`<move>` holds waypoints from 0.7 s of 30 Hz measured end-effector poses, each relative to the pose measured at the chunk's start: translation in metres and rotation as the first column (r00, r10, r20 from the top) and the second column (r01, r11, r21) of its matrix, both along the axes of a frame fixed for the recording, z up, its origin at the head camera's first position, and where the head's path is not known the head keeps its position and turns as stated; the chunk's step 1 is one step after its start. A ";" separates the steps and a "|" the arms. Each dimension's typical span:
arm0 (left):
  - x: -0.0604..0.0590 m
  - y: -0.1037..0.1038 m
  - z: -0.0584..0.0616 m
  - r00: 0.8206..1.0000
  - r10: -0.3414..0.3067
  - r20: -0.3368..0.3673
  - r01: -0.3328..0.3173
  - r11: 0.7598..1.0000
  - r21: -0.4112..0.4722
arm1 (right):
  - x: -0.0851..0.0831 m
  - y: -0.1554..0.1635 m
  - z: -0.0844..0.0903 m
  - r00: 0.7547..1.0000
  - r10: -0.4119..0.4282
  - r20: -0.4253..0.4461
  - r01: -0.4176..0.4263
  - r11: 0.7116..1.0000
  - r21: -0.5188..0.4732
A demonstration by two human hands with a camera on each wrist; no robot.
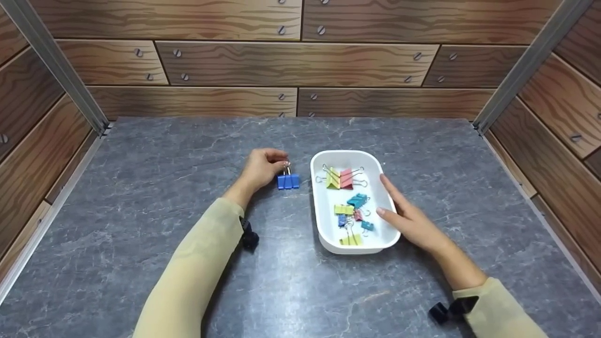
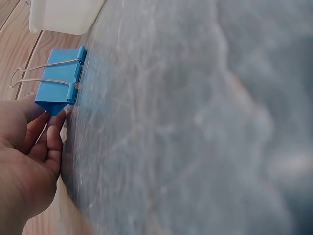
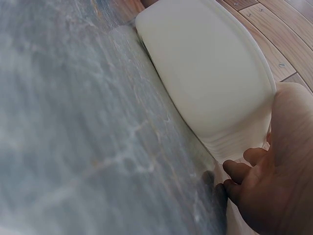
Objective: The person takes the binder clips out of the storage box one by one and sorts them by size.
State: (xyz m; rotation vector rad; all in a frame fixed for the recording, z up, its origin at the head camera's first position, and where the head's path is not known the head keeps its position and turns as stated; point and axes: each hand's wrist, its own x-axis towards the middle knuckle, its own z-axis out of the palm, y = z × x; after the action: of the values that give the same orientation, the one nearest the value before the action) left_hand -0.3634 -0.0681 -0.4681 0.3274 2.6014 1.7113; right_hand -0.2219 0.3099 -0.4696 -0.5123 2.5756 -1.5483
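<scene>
My left hand (image 1: 264, 167) is at a large blue binder clip (image 1: 288, 182) on the table, its thumb and fingers close around the clip's wire handles. In the left wrist view, the same binder clip (image 2: 61, 78) stands with its rolled edges toward the tabletop, fingertips at its end. My right hand (image 1: 415, 225) grips the right side of a white plastic tub (image 1: 359, 250), thumb over the rim and fingers along the outer wall. Inside the tub lie a pink binder clip (image 1: 346, 179), a yellow-green binder clip (image 1: 333, 178) and several smaller coloured ones.
A grey marbled tabletop (image 1: 141, 188) lies under everything. Wood-patterned panels (image 1: 300, 63) enclose it at the back and sides, with metal posts at the rear corners. Each wrist carries a small black camera on a strap.
</scene>
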 end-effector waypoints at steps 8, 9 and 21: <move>0.003 -0.008 0.007 0.998 0.057 -0.030 -0.055 0.997 0.048 | 0.000 -0.001 0.000 1.000 0.006 0.000 -0.006 1.000 -0.008; 0.003 -0.009 0.010 0.997 0.065 -0.032 -0.063 0.996 0.063 | 0.000 -0.001 0.000 1.000 0.010 0.003 -0.010 1.000 -0.012; 0.020 -0.008 0.069 0.998 0.006 -0.063 0.000 0.996 0.091 | 0.001 -0.001 0.002 1.000 0.000 -0.015 0.000 1.000 0.021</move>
State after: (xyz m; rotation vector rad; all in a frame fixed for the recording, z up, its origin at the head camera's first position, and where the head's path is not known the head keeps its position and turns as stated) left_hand -0.3435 -0.0758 -0.3994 0.3850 2.5727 1.8545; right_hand -0.2207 0.3088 -0.4679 -0.5235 2.5997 -1.5221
